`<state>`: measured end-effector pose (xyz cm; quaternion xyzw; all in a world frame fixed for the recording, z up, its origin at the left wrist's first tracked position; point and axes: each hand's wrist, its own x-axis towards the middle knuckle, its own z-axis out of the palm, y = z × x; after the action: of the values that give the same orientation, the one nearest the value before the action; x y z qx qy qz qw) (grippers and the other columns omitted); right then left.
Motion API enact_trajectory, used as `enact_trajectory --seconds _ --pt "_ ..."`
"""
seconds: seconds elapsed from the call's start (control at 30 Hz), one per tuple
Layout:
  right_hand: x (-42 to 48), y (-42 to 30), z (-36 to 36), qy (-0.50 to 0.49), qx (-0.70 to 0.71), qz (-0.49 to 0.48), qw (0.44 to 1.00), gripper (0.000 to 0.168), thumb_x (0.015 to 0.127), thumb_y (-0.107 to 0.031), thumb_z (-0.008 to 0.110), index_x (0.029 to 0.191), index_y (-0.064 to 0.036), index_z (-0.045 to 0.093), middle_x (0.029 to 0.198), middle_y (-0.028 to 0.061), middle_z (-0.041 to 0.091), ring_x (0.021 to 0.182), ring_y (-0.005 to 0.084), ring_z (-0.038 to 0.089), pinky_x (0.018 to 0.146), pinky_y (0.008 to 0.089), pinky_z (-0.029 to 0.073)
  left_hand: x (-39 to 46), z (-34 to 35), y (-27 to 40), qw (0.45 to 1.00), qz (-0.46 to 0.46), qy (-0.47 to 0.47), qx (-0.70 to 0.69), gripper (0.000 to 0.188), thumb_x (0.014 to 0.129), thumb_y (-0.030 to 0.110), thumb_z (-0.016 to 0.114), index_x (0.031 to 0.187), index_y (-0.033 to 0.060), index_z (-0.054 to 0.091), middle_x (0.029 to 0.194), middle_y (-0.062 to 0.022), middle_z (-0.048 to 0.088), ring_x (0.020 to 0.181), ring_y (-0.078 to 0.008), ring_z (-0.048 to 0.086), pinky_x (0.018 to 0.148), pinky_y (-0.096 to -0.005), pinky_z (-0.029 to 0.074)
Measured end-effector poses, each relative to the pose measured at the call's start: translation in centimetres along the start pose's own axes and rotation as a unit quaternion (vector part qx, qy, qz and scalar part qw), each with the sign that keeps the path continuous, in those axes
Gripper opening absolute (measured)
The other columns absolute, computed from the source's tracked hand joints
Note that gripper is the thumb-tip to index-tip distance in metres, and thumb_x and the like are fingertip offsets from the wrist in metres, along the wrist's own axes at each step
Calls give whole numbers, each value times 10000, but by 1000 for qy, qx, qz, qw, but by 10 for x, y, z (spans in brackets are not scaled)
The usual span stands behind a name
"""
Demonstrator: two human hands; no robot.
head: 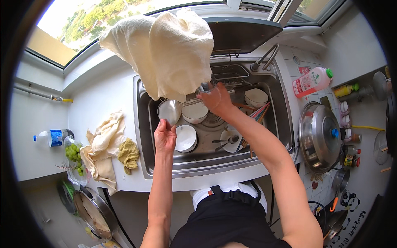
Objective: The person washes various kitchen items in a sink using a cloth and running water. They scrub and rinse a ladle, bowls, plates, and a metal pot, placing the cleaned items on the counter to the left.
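Note:
Over the left part of the steel sink (217, 169), my left hand (165, 136) grips the near edge of a shiny metal bowl (171, 111). My right hand (216, 98) is closed around a clear glass (207, 86) beside a hanging cream cloth (181, 52), which hides part of the glass. White bowls (186, 138) stand in the sink below my hands. Another white bowl (256, 98) lies at its back right. Spoons (232, 139) rest on a white plate (228, 147), with chopsticks (262, 115) close by under my right forearm.
Left of the sink lie a cream cloth (104, 152), an olive rag (128, 155) and bagged green grapes (73, 153). A faucet (263, 60) rises at the back right. A pink liquid bottle (311, 82) and a large lidded steel pot (321, 136) stand right.

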<state>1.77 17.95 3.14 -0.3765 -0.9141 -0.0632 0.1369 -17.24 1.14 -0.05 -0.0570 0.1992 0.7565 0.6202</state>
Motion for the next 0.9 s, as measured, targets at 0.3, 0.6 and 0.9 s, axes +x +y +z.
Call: enact_trajectory --seconds 0.3,0.6,0.9 --pt "-43 90 -25 -158 26 34 986 243 691 -162 687 892 -78 581 768 107 645 812 274 626 770 392 445 -5 -3 18 996 27 89 9 126 916 89 521 975 -2 585 958 -100 651 924 -186 633 883 -371 524" --pt "-106 131 -80 -119 80 100 985 310 693 -97 674 981 -65 565 910 108 589 911 290 575 770 400 458 52 -2 -51 989 -84 122 -9 117 892 75 556 959 -19 575 993 -105 625 987 -209 595 953 -375 470" --pt "-194 120 -121 -100 264 218 934 382 720 -30 681 1078 -47 548 948 125 556 876 326 570 764 375 463 83 34 -96 972 -171 82 140 202 944 134 471 1070 -13 528 1080 -100 585 1024 -220 566 949 -349 465"
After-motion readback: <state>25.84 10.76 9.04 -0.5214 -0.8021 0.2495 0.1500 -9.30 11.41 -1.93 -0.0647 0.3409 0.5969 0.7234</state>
